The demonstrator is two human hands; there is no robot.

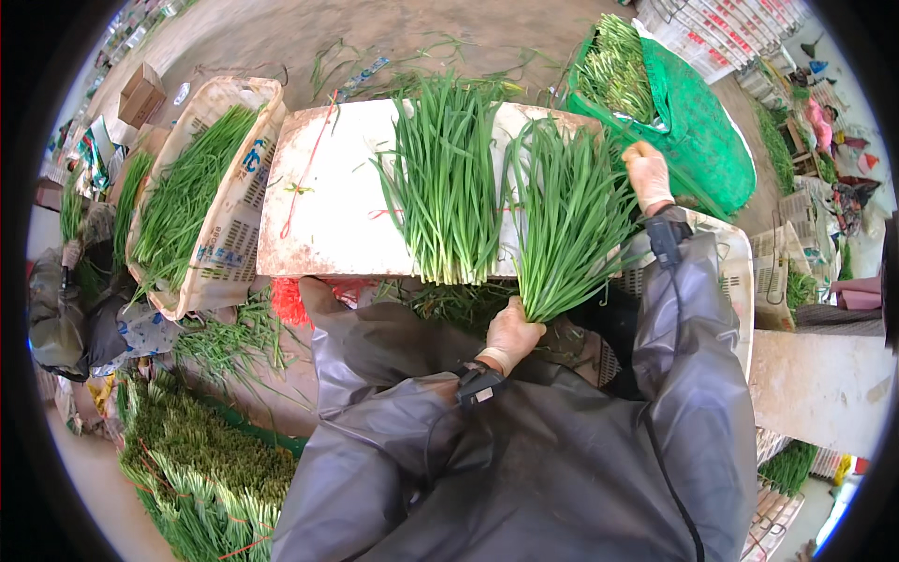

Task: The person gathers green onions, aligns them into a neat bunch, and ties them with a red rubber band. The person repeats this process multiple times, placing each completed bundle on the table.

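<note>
My left hand [511, 333], in a pale thin glove, grips the stem ends of a fanned bunch of long green leafy stalks [569, 211], which look like garlic chives. The leaves of that bunch spread over the right part of a white board [330, 190]. At its upper right, beside the leaf tips, is my gloved right hand [647, 172], fingers curled; whether it pinches a leaf is unclear. Another pile of chives [449, 190] lies on the board, stem ends towards me. Red ties [309, 161] lie on the board, one partly under the pile.
A crate [232, 211] of chives stands left, a green-covered container [702, 133] upper right, and a white crate [737, 281] beside my right arm. Tied bundles [204, 464] stand lower left. Red string [289, 302] lies below the board. Another person's hand [71, 253] shows far left.
</note>
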